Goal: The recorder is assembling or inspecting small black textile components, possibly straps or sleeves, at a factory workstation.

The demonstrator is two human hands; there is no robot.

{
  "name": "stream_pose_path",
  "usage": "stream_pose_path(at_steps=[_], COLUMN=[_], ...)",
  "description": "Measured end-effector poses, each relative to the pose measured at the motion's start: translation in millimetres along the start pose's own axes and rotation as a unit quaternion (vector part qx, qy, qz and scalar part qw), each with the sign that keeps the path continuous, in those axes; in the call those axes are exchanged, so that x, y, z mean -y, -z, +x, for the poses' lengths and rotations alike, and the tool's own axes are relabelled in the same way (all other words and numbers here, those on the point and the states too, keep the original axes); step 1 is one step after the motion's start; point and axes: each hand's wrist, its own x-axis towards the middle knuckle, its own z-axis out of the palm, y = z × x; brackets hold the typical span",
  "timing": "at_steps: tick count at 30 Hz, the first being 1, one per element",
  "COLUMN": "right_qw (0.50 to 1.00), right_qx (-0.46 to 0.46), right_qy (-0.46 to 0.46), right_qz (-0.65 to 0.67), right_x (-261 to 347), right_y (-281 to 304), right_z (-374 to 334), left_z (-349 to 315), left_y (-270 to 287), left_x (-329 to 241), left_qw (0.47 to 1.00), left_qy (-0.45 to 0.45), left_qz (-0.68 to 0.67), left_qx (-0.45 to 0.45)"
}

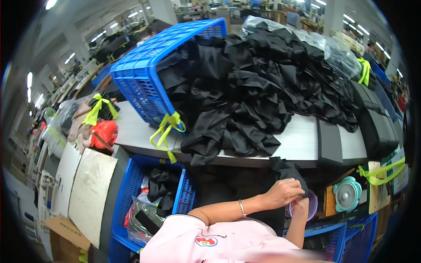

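A small piece of black fabric hangs beyond the table's front edge, pinched between my two hands. My left hand, with a bracelet on its wrist, has its fingers closed on the cloth. Just below and touching it, my right hand is closed on the fabric's near edge; its fingers are partly hidden. Across the white table spreads a large heap of black fabric pieces, spilling from a blue plastic crate lying on its side.
Below left stands a blue crate with bags and black cloth. A purple basket sits behind my right hand, near a turquoise fan. Dark flat blocks lie at the table's right. Yellow-green ribbon hangs from the tipped crate.
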Motion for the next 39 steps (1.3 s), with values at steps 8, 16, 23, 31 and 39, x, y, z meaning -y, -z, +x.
stream_pose_path(at_steps=[8, 16, 23, 31, 39], right_qw=[0.998, 0.999, 0.995, 0.988, 0.975], right_qx=[0.009, -0.036, 0.027, 0.03, 0.007], right_qy=[0.047, 0.029, 0.062, 0.088, 0.143], right_qz=[0.045, 0.003, -0.076, -0.126, -0.17], right_x=[-64.6, -29.7, -61.6, -60.4, -40.1], right_y=[54.2, 31.8, 15.1, 12.0, 24.4], right_z=[26.0, 99.7, 92.0, 85.3, 66.4], left_z=[-41.8, -41.8, -31.8, -28.5, -15.9], left_y=[-16.6, 15.9, 21.4, 39.4, 41.4], left_x=[-37.2, -34.9, 3.8, 4.2, 28.7], left_qw=[0.983, 0.994, 0.982, 0.99, 0.815], left_qy=[-0.018, 0.049, 0.161, 0.101, 0.346], left_qz=[-0.173, -0.092, -0.057, -0.081, -0.443], left_qx=[0.062, -0.011, -0.08, -0.056, -0.137])
